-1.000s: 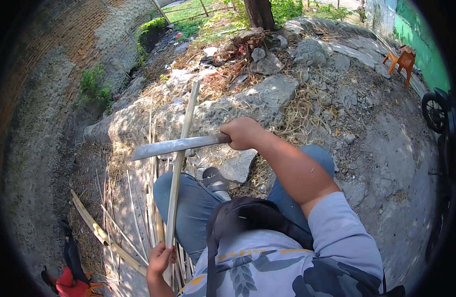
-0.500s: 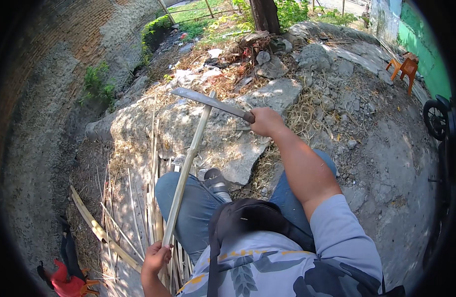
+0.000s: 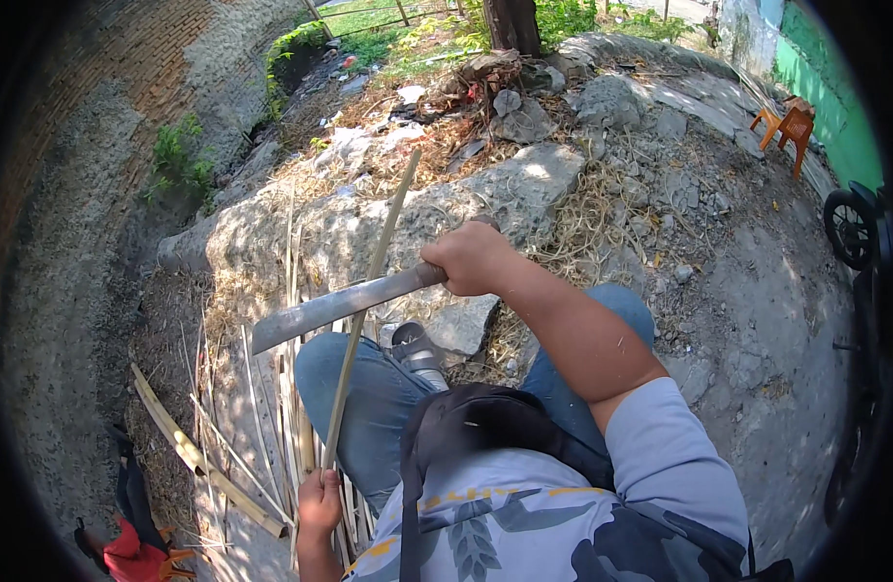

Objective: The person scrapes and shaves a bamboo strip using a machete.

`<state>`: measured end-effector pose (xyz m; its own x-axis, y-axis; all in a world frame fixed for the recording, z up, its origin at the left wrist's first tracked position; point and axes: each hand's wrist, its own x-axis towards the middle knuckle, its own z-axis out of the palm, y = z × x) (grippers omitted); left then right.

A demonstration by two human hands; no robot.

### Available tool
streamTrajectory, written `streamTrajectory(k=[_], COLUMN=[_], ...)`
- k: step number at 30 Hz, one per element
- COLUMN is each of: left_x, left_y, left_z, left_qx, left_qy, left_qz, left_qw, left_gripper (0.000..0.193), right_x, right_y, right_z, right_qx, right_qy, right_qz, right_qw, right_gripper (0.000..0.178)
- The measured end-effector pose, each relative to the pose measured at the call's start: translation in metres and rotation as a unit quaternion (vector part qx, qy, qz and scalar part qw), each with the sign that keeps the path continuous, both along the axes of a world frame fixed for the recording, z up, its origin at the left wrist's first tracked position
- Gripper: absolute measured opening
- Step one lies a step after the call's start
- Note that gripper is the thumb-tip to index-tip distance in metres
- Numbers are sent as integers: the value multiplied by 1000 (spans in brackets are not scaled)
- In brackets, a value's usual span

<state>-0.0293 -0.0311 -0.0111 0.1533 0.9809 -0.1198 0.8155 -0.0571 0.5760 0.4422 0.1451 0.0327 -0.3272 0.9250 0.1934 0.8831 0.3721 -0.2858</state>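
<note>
The right hand point(image 3: 469, 260) hides part of the machete handle point(image 3: 430, 274).

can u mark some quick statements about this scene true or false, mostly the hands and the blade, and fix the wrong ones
1. The right hand grips the machete by its handle. True.
2. The left hand is empty. False: it grips a long pale strip.
3. In this view, the machete's blade crosses the strip. True.
4. The green wall is on the left of the view. False: it is at the upper right.
5. A person in red shows at the lower left. True.
6. The bag at the wearer's waist is yellow. False: it is black.
</note>
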Motion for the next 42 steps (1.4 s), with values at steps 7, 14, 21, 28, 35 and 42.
streamTrajectory(k=[7, 14, 21, 28, 35, 42], left_x=[14, 29, 20, 30, 31, 5], left_y=[-2, -5, -8, -4, -1, -7], left_z=[6, 16, 6, 26, 22, 13], left_qx=[35, 61, 120, 48, 36, 33], left_qy=[66, 56, 85, 89, 119, 91], left_qz=[19, 13, 0, 18, 38, 18], left_qw=[997, 996, 989, 995, 991, 995], left_gripper=[49, 46, 43, 44, 47, 49], right_x=[50, 13, 15, 40, 4, 31], right_y=[10, -4, 12, 7, -2, 13], right_z=[-10, -2, -7, -13, 0, -16], right_qx=[-47, -28, -65, -76, -58, -35], right_qy=[124, 73, 3, 46, -23, 46], right_qz=[-205, -117, -70, -220, -44, -144], right_qw=[970, 990, 995, 971, 997, 988], right_gripper=[20, 20, 23, 23, 22, 20])
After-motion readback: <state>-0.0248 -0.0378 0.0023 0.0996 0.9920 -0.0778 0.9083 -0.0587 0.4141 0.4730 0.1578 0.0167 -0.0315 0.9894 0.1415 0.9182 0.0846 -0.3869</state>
